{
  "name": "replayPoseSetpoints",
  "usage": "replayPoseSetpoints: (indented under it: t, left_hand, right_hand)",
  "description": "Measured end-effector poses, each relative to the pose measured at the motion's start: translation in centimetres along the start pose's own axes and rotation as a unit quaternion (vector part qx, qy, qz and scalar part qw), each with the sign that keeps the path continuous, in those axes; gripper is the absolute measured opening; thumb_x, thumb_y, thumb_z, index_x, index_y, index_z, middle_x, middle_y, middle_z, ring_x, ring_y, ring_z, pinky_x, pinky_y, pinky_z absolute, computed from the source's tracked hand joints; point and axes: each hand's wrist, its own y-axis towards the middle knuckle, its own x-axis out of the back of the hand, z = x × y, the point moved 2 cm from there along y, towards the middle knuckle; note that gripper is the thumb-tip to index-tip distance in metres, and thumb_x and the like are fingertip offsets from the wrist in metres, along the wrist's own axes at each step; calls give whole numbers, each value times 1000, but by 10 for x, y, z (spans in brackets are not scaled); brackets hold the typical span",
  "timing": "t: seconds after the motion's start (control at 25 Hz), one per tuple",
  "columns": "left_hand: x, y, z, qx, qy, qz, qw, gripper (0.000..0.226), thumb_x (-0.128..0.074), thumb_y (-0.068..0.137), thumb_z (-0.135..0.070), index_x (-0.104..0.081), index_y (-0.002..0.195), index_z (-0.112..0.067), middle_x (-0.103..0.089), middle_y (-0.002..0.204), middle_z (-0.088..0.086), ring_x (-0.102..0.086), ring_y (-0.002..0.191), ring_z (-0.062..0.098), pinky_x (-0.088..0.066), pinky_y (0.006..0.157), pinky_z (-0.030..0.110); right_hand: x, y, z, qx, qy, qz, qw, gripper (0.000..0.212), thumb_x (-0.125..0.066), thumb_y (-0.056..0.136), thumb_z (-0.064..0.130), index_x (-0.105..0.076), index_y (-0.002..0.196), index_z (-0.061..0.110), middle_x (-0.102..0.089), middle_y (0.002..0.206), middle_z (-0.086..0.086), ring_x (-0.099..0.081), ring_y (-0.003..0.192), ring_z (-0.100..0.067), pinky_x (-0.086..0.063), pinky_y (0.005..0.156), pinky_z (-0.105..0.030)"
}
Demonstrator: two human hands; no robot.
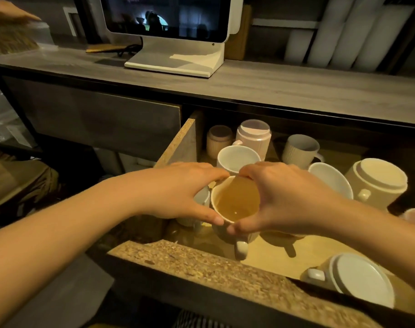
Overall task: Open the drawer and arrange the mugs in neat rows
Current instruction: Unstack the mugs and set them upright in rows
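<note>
A: Start at the left. Is the drawer out?

B: Yes. The drawer (201, 263) is pulled well out from under the counter (296, 91), so I'd call step 1 done.

A: And the hands?

B: The left hand (178, 190) curls round the left side of a cream mug (235, 204), thumb on the near rim and fingers over the far rim. Under that palm sits a pale mug (201, 197), touching the cream one or just beside it; I cannot tell which.

A: Where is the cream mug?

B: Near the drawer's front left corner, mouth up, handle pointing toward the person. Whether it rests on the drawer floor or is raised, I cannot tell. The right hand (289, 200) grips its other side, thumb at the near rim and fingers hooked over the back.

A: So 2 hands on 1 mug. The rest?

B: Scattered. Behind the hands a white mug (237, 158) stands upright, with a pink mug (254, 136) upside down behind it. Further right come a ribbed mug (301, 147) upright, a tilted mug (329, 178) leaning over, a large cream mug (377, 183) inverted, and a front mug (358, 278) inverted at the near right.

A: Any rows?

B: None I can make out. Some face up, some down, and the gaps are uneven. I judge the arranging barely begun, with nearly every mug left to place.
</note>
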Motion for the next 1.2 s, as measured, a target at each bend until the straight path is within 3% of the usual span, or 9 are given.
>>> replayPoseSetpoints:
  t: [0.08, 0.2, 0.44, 0.76, 0.96, 1.08, 1.2]
  left_hand:
    - [-8, 10, -3, -20, -34, 32, 999, 67, -64, 79, -49, -34, 137, -34, -46, 136, -16, -44, 118, 1, -37, 91, 11]
    - [-22, 24, -3, -27, -46, 80, 995, 63, -68, 79, -43, -40, 133, -27, -54, 128, -10, -52, 111, 6, -46, 96, 25]
    - [-53, 42, -1, -37, 10, 134, 990, 59, -69, 79, -39, -41, 129, -21, -57, 121, 0, -54, 104, 16, -47, 92, 37]
    - [-52, 38, -1, -31, 44, 134, 990, 63, -65, 82, -43, -37, 135, -25, -52, 131, -5, -50, 114, 13, -44, 97, 32]
    - [-14, 33, 13, 52, 104, 116, 986, 38, -57, 85, -48, -51, 115, -26, -56, 120, -5, -52, 103, 12, -47, 88, 29]
    - [-8, 39, 28, 85, 249, 81, 961, 61, -45, 84, -62, -44, 129, -20, -53, 128, 1, -51, 112, 19, -40, 100, 35]
    - [-26, 51, 35, 127, 287, 112, 943, 76, -37, 81, -72, -41, 133, -17, -54, 130, 4, -50, 118, 23, -26, 109, 42]
  right_hand:
    - [-11, -4, -3, -10, 15, 27, 999, 84, -65, 58, 74, -46, 124, 25, -60, 111, 7, -57, 90, -11, -53, 69, -22]
    - [-28, -5, -8, -19, 16, 63, 998, 80, -66, 61, 71, -48, 120, 20, -60, 107, 3, -56, 89, -13, -54, 72, -27]
    - [-62, 0, -14, -38, 34, 125, 991, 78, -69, 65, 63, -43, 121, 16, -56, 110, -2, -50, 88, -15, -51, 74, -29]
    - [-73, -1, -16, -38, 36, 153, 987, 88, -66, 66, 67, -30, 131, 19, -47, 128, 0, -43, 96, -14, -48, 80, -28]
    - [-65, -1, -25, -10, 21, 179, 984, 88, -63, 71, 64, -25, 139, 26, -45, 139, 2, -50, 118, -22, -50, 90, -35]
    - [-64, 1, -23, 5, 30, 175, 984, 83, -64, 73, 60, -26, 140, 28, -46, 138, 2, -50, 118, -21, -50, 91, -34]
    - [-66, 1, -22, 14, 30, 166, 986, 81, -64, 74, 59, -27, 140, 29, -47, 137, 3, -50, 118, -20, -50, 91, -33]
